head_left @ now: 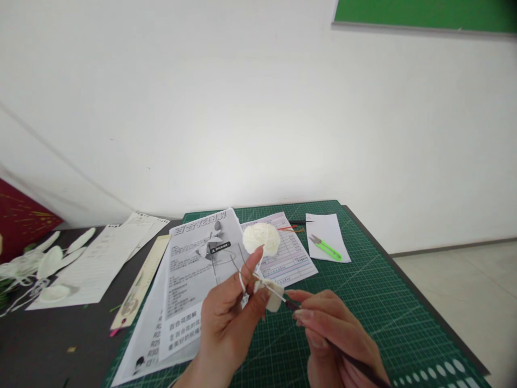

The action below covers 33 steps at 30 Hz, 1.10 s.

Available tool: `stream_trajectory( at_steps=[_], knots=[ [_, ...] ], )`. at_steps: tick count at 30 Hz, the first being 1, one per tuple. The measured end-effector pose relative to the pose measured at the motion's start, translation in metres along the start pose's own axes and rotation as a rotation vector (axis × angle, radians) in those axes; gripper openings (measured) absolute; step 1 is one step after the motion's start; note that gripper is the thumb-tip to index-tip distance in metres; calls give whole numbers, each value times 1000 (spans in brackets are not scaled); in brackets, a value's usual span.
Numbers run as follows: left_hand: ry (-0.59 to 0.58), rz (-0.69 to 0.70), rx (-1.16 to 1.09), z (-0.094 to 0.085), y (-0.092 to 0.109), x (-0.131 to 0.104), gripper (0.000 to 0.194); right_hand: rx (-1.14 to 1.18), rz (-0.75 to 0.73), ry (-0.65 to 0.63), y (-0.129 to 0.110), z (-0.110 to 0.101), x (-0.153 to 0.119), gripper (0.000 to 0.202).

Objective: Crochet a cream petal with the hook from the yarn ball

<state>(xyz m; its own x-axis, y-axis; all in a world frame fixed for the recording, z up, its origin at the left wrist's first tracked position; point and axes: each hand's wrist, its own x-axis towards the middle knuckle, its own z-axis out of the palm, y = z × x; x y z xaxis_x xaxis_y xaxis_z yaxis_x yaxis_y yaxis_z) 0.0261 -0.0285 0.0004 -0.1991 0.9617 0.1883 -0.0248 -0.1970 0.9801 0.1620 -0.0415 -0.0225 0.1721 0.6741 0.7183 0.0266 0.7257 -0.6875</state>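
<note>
My left hand (232,318) pinches a small white crocheted piece (274,298) between thumb and fingers, and white yarn runs over its raised index finger. In my right hand (337,334) is a crochet hook (355,364) with a dark handle; its thin metal tip reaches into the white piece. Behind the hands a ball of cream yarn (261,239) rests on a printed form (297,258). The fingers partly cover the crocheted piece.
A green cutting mat (388,318) lies under printed sheets (194,269). Green thread snips (326,248) rest on white paper (329,226) at the right. White crocheted petals (50,262), loose yarn and a bookmark-like strip (141,280) lie left. A wall stands behind.
</note>
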Motion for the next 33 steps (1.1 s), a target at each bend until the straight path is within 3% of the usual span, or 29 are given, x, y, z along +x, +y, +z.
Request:
stream_trajectory(
  at_steps=[4, 8, 12, 15, 18, 21, 24, 28, 33],
  knots=[
    [42, 168, 162, 0, 0, -5, 48, -90, -54, -39, 0, -4, -5, 46],
    [-32, 288, 185, 0, -3, -7, 62, -188, -176, -236, 7, -11, -5, 59],
    [-62, 281, 64, 0, -9, -2, 60, -303, -464, -298, 13, -12, 5, 34],
    [-128, 227, 10, -3, -9, 3, 49, -403, -629, -345, 12, -10, 14, 18],
    [-133, 173, 16, -6, -5, 5, 44, -485, -667, -362, 8, -9, 19, 11],
    [-64, 55, -45, -5, -2, 4, 41, -490, -655, -414, 8, -12, 18, 13],
    [-14, -96, -261, -2, 2, 4, 49, -413, -590, -438, 16, -15, 12, 18],
    [-35, -244, -503, 2, 6, 7, 61, -283, -590, -361, 27, -16, 9, 23],
    [-82, -299, -566, 0, 6, 9, 65, -432, -686, -425, 14, -15, 19, 14]
  ],
)
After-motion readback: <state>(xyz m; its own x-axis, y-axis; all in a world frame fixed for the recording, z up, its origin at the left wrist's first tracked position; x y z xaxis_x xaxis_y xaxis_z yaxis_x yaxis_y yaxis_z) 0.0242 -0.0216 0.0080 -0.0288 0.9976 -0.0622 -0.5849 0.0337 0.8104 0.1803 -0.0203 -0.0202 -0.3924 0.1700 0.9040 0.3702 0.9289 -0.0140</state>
